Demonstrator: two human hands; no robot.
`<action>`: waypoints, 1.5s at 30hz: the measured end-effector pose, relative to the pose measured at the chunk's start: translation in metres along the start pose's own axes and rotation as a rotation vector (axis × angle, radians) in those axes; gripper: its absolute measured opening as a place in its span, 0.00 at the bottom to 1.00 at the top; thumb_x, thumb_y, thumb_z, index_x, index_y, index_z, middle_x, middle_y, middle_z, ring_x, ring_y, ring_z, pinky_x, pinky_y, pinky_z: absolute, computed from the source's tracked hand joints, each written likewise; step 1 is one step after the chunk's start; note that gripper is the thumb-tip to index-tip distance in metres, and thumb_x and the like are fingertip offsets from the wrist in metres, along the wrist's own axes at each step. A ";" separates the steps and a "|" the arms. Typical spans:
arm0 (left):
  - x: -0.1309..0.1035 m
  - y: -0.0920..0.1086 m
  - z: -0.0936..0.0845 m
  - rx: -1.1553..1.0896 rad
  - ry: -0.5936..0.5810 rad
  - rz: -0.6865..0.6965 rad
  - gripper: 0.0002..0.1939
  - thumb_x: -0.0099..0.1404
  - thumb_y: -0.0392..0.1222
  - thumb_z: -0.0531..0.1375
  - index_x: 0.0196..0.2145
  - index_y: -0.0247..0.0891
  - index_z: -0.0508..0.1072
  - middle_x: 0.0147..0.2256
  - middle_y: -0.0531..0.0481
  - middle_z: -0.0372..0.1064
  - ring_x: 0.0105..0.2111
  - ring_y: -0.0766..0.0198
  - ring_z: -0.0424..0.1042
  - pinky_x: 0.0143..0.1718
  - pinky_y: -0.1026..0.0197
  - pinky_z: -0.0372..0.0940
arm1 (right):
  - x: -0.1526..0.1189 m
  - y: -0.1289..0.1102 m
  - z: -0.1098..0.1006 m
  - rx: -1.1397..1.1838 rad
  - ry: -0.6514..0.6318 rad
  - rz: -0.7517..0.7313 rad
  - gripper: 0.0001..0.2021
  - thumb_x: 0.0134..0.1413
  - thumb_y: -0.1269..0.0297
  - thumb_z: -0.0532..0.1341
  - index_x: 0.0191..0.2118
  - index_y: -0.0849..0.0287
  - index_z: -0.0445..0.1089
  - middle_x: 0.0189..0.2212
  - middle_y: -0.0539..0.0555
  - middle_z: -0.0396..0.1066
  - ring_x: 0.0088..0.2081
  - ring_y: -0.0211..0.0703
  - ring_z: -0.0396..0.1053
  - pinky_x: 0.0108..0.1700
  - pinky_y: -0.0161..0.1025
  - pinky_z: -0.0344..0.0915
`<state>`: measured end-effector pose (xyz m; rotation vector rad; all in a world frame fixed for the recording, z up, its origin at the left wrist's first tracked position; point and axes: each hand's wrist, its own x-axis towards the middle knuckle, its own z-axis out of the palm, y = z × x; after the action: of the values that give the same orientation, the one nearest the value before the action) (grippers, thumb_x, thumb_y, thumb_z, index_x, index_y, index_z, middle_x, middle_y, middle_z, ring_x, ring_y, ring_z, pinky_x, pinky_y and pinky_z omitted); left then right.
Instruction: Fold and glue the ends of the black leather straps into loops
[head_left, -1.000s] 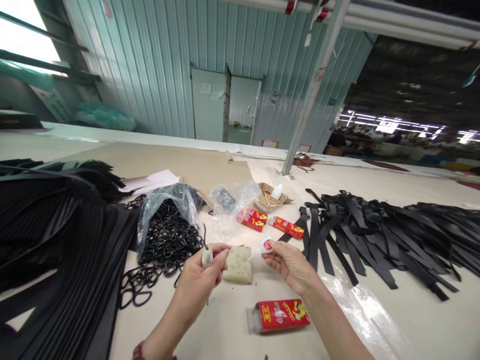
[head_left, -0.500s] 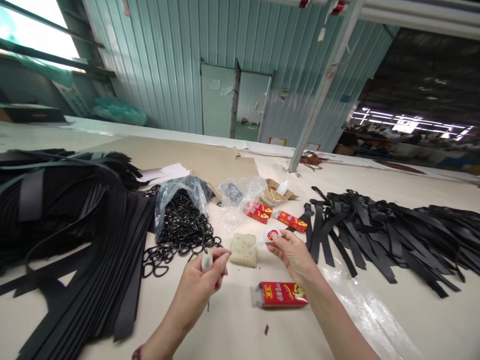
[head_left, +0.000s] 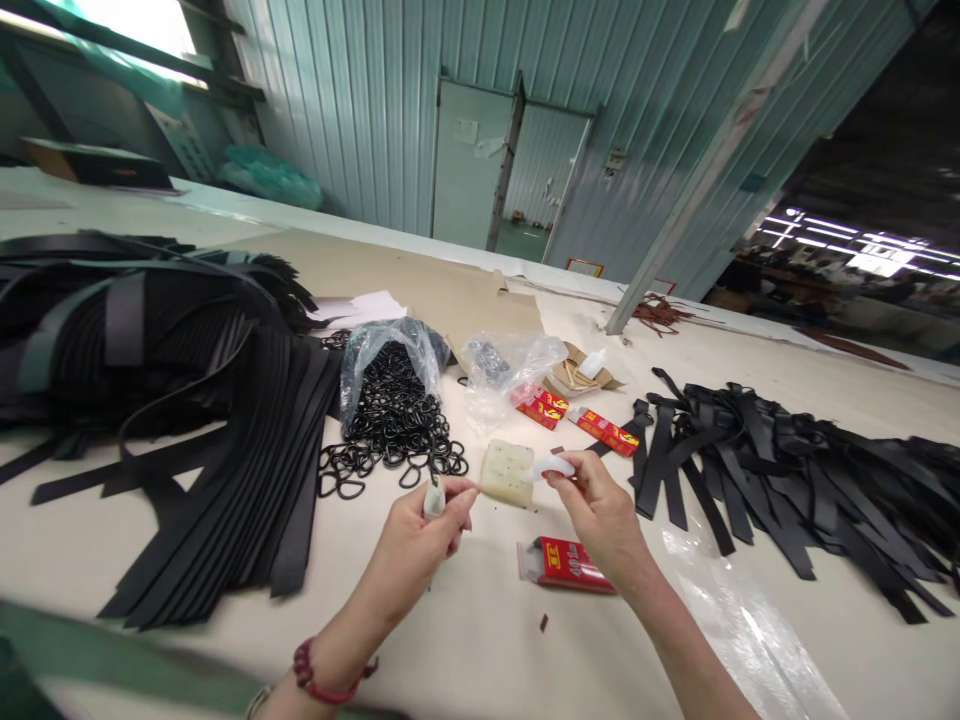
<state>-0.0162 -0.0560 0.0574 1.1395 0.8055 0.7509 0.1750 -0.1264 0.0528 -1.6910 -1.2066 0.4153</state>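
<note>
The counter's (head_left: 480, 640) near edge shows lower left, with room between the forearms. The right hand (head_left: 604, 505) pinches a white bottle (head_left: 552, 467) beside a pale block (head_left: 504, 476); the left hand (head_left: 427, 540) curls round a white-handled tool (head_left: 433, 499). Black rings (head_left: 394, 405) and straps (head_left: 240, 470) crowd leftward; a red box (head_left: 564, 567) lies partly behind the right hand.

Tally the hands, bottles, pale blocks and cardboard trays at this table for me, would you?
Hands: 2, left hand and right hand
Bottles: 2, one in the right hand, one in the tray
Pale block: 1
Cardboard tray: 1
Total: 6
</note>
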 end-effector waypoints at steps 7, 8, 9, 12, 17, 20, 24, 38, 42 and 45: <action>0.000 -0.005 -0.001 0.003 -0.004 -0.004 0.17 0.53 0.49 0.61 0.34 0.31 0.70 0.20 0.58 0.59 0.17 0.74 0.54 0.18 0.70 0.49 | 0.000 0.008 0.004 -0.128 0.040 -0.120 0.07 0.56 0.62 0.54 0.38 0.57 0.62 0.40 0.55 0.68 0.37 0.42 0.68 0.41 0.37 0.62; 0.001 -0.005 -0.001 0.004 -0.003 -0.003 0.17 0.53 0.49 0.61 0.34 0.31 0.70 0.20 0.58 0.59 0.17 0.74 0.54 0.18 0.70 0.49 | 0.000 0.008 0.004 -0.140 0.048 -0.132 0.06 0.56 0.62 0.54 0.38 0.57 0.62 0.39 0.55 0.68 0.36 0.42 0.68 0.41 0.37 0.62; 0.000 -0.005 -0.001 0.004 -0.003 -0.003 0.17 0.53 0.49 0.61 0.34 0.31 0.70 0.20 0.58 0.59 0.17 0.74 0.55 0.18 0.70 0.49 | 0.000 0.009 0.004 -0.153 0.057 -0.144 0.06 0.56 0.62 0.54 0.38 0.57 0.62 0.39 0.54 0.68 0.36 0.41 0.68 0.40 0.36 0.62; -0.001 -0.005 -0.001 0.006 -0.004 -0.005 0.17 0.53 0.49 0.61 0.33 0.31 0.70 0.20 0.58 0.59 0.17 0.74 0.55 0.18 0.70 0.49 | 0.000 0.008 0.005 -0.190 0.077 -0.175 0.05 0.55 0.63 0.54 0.38 0.57 0.62 0.37 0.54 0.69 0.35 0.41 0.68 0.39 0.35 0.62; -0.001 -0.005 0.000 0.006 -0.003 -0.010 0.17 0.53 0.49 0.61 0.33 0.31 0.71 0.19 0.58 0.59 0.17 0.74 0.54 0.17 0.70 0.49 | 0.002 0.006 0.006 -0.240 0.087 -0.213 0.04 0.56 0.65 0.54 0.37 0.56 0.62 0.34 0.52 0.68 0.33 0.39 0.66 0.38 0.34 0.62; 0.000 -0.006 0.000 0.005 -0.003 -0.009 0.17 0.53 0.49 0.61 0.33 0.32 0.71 0.19 0.58 0.59 0.17 0.74 0.54 0.17 0.70 0.49 | 0.002 0.005 0.006 -0.261 0.086 -0.228 0.04 0.56 0.65 0.54 0.37 0.56 0.62 0.33 0.51 0.68 0.32 0.39 0.66 0.37 0.34 0.62; 0.001 -0.007 0.000 0.003 0.001 -0.010 0.17 0.52 0.50 0.62 0.33 0.32 0.71 0.19 0.57 0.59 0.17 0.74 0.55 0.17 0.70 0.49 | 0.002 0.003 0.005 -0.273 0.073 -0.236 0.04 0.56 0.64 0.53 0.37 0.56 0.62 0.32 0.51 0.67 0.32 0.39 0.67 0.36 0.34 0.63; 0.001 -0.006 0.000 -0.016 -0.002 -0.025 0.17 0.52 0.50 0.62 0.33 0.32 0.71 0.19 0.58 0.59 0.17 0.74 0.54 0.17 0.70 0.49 | 0.002 0.002 0.007 -0.298 0.083 -0.281 0.05 0.56 0.68 0.52 0.38 0.57 0.61 0.32 0.52 0.66 0.34 0.40 0.66 0.39 0.36 0.63; 0.002 -0.007 0.000 -0.018 -0.008 -0.032 0.17 0.52 0.50 0.62 0.32 0.32 0.71 0.19 0.58 0.59 0.17 0.74 0.54 0.17 0.70 0.49 | 0.002 0.002 0.008 -0.305 0.097 -0.290 0.04 0.56 0.68 0.52 0.38 0.57 0.62 0.32 0.52 0.66 0.33 0.39 0.66 0.38 0.35 0.62; 0.003 -0.007 0.001 -0.021 -0.008 -0.033 0.17 0.52 0.50 0.62 0.32 0.32 0.71 0.19 0.58 0.59 0.16 0.74 0.55 0.17 0.70 0.49 | 0.002 0.001 0.008 -0.311 0.100 -0.297 0.04 0.56 0.68 0.52 0.37 0.57 0.62 0.31 0.51 0.66 0.32 0.39 0.65 0.37 0.34 0.62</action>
<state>-0.0133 -0.0554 0.0502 1.1072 0.8064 0.7257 0.1706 -0.1205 0.0486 -1.7291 -1.4769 -0.0405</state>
